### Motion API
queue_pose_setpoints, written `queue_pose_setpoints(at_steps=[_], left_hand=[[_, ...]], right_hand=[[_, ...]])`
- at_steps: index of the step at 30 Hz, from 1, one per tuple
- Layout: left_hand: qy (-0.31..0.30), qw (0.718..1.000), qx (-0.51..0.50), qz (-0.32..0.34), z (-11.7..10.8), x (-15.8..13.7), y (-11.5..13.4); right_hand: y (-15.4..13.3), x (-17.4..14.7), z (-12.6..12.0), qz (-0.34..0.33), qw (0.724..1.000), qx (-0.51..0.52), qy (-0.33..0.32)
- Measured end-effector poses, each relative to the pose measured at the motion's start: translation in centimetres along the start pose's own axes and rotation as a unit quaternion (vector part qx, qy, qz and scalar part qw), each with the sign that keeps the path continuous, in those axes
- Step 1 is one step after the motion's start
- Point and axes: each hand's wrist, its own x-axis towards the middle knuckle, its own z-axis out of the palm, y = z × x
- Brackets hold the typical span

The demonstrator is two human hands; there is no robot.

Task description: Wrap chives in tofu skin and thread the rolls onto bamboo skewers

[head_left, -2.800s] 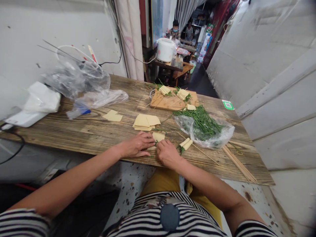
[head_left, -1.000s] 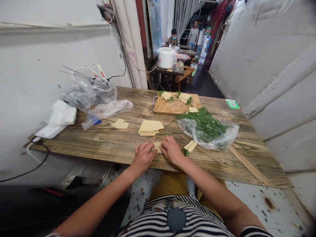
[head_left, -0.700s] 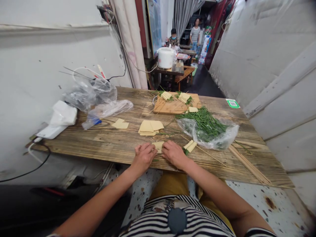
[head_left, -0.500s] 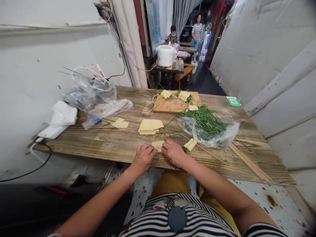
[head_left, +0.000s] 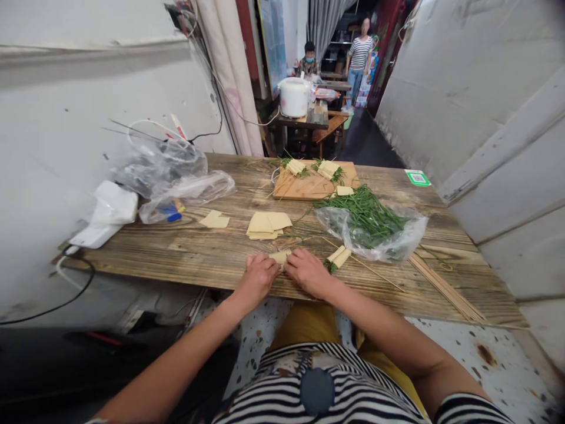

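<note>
Between my two hands lies a pale yellow tofu sheet [head_left: 279, 257], partly rolled near the table's front edge. My left hand [head_left: 259, 273] is closed on its left end, fingers curled. My right hand [head_left: 308, 272] grips the right end with bent fingers. Much of the sheet's lower side is hidden by the fingers. Just right of my right hand sit finished tofu rolls [head_left: 339, 257] with green chives poking out at the lower end. Beyond my hands is a stack of flat tofu sheets [head_left: 267, 225], and a few more loose sheets [head_left: 215, 219] lie to the left.
Chives [head_left: 371, 215] lie on a plastic bag [head_left: 408, 241] at right. Behind is a cutting board [head_left: 293, 189] holding skewered rolls [head_left: 328, 169]. Bamboo skewers [head_left: 445, 287] lie front right; crumpled plastic bags [head_left: 189, 191] lie left. Two people are in the background.
The sheet between my hands now looks narrower and more rolled, and my right hand has shifted slightly left. In the background the standing person has come closer.
</note>
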Motion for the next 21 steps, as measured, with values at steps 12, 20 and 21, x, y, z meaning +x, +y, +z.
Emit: queue_pose_setpoints(at_steps=[12, 20, 21], left_hand=[[0.122, 0.989, 0.080, -0.025, -0.1, -2.0, 1.9], [0.062, 0.996, 0.055, -0.020, 0.0, -1.6, 1.7], [0.039, 0.998, 0.043, -0.029, -0.1, -1.4, 1.6]], right_hand=[[1.9, 2.5, 0.7, -0.071, 0.992, 0.047, -0.096], [2.8, 3.3, -0.1, -0.101, 0.984, 0.082, -0.123], [2.9, 3.2, -0.1, -0.100, 0.984, 0.088, -0.120]])
